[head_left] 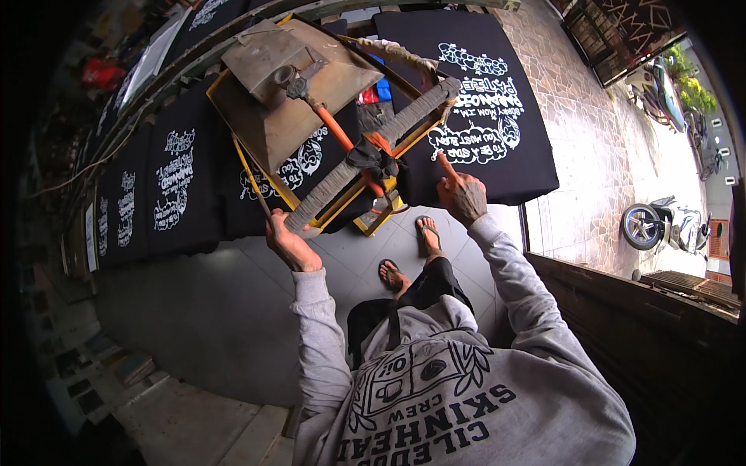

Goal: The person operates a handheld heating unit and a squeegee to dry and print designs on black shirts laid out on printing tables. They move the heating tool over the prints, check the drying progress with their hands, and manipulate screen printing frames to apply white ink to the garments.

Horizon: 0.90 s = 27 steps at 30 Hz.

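Observation:
A hooded metal heater [260,97] with a yellow frame, an orange hose [332,128] and a bar wrapped in grey cord [373,140] stands over the black printed shirts. My left hand [291,245] is closed around the near-left corner of that frame, by the end of the wrapped bar. To the right, my right hand [465,196] holds nothing. Its index finger stretches out to the lower edge of the white print on a black shirt [521,167], while its other fingers look partly bent. The heater hides part of the shirt [342,213] beneath it.
More black shirts with white prints [167,210] lie in a row to the left. A wooden rail [326,9] runs behind them. Grey floor tiles [233,303] lie below, around my sandalled feet. A motorcycle [660,221] stands outside at the right, past a dark low barrier [606,299].

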{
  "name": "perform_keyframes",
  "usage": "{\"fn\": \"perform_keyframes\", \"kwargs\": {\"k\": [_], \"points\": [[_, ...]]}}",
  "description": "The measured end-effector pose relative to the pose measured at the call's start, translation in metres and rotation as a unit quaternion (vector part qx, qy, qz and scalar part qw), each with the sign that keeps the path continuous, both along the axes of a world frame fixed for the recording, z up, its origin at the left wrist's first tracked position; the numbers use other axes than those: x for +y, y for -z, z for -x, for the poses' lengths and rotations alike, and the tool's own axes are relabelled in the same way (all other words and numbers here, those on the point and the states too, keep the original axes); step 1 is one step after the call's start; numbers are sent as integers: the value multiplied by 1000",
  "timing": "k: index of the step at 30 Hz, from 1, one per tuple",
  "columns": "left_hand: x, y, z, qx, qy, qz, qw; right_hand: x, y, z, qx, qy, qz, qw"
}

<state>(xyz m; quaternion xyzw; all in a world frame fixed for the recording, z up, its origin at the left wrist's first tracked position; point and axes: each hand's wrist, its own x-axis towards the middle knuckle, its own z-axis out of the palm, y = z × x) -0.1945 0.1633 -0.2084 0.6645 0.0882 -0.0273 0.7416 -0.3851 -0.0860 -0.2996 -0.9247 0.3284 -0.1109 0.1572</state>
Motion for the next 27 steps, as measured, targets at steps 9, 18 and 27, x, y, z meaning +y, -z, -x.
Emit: {"fn": "perform_keyframes", "kwargs": {"k": [9, 18, 27], "points": [[6, 3, 2, 11, 12, -2, 1000, 6, 10, 0, 36, -39, 65, 996], [-1, -1, 2, 8, -8, -6, 1000, -2, 6, -6, 42, -47, 17, 998], [-1, 5, -1, 12, 5, 7, 1000, -46, -18, -34, 4, 33, 21, 999]]}}
